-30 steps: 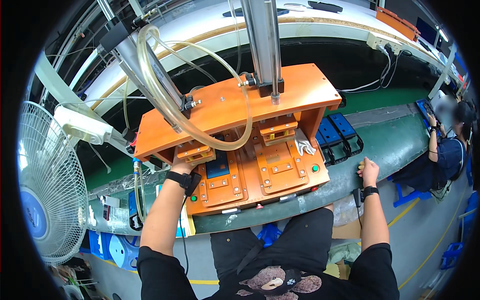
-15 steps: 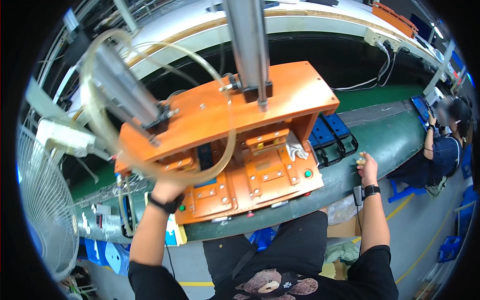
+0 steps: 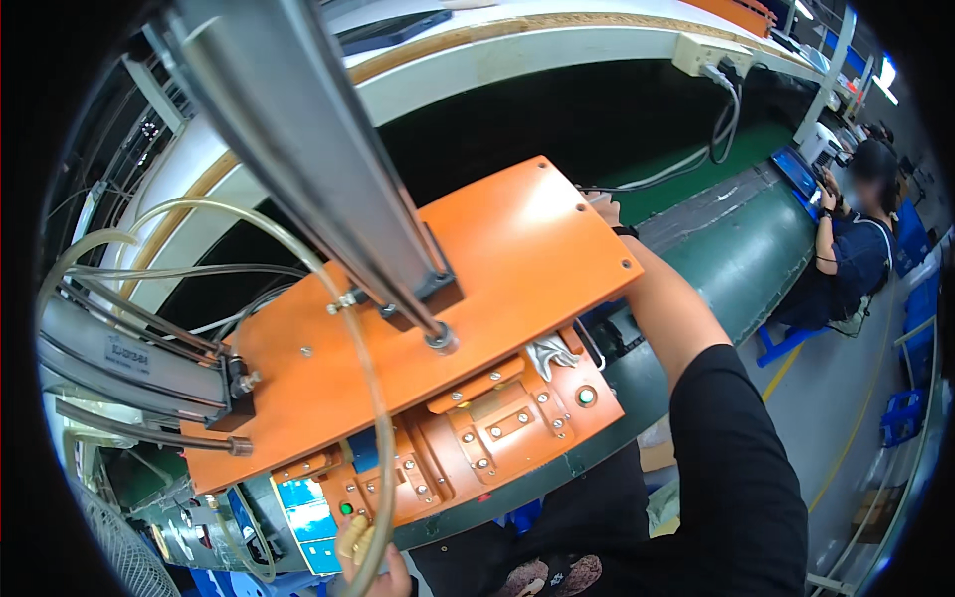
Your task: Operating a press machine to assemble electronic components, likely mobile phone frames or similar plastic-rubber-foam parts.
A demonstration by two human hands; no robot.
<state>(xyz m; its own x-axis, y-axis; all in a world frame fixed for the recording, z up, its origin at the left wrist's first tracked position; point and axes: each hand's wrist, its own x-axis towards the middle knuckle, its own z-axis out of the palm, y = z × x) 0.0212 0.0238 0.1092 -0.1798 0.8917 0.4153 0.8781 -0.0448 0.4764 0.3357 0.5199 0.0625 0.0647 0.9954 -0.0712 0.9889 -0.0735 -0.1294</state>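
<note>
Your left hand (image 3: 352, 549) is at the front left of the orange press (image 3: 487, 224), just below the green button (image 3: 346, 508), with the hose (image 3: 370, 388) crossing in front of it. The fingers look bent and the thumb sits apart, but you can't tell from here whether they pinch anything. Your right hand (image 3: 606, 211) is at the back right corner of the top plate, wrist banded, fingers mostly out of sight — whether they grip the edge or something behind it can't be told.

The blue part (image 3: 365, 450) lies in the left fixture, partly under the plate's front edge, so its seating can't be checked fully.

The right hand is the likelier trouble: with its fingers hidden, they could be caught if the press shifted or tipped. The left hand is close enough to the button that a stray knuckle might push it — and a stroke with the part badly seated could mark or crack it. The hose could snag on your left wrist and tug at its fitting. The rag (image 3: 549, 355) tucked by the right fixture (image 3: 497, 438) might be drawn in, and your right sleeve (image 3: 731, 438) could brush the right button (image 3: 586, 396) if your arm swung inward.
</note>
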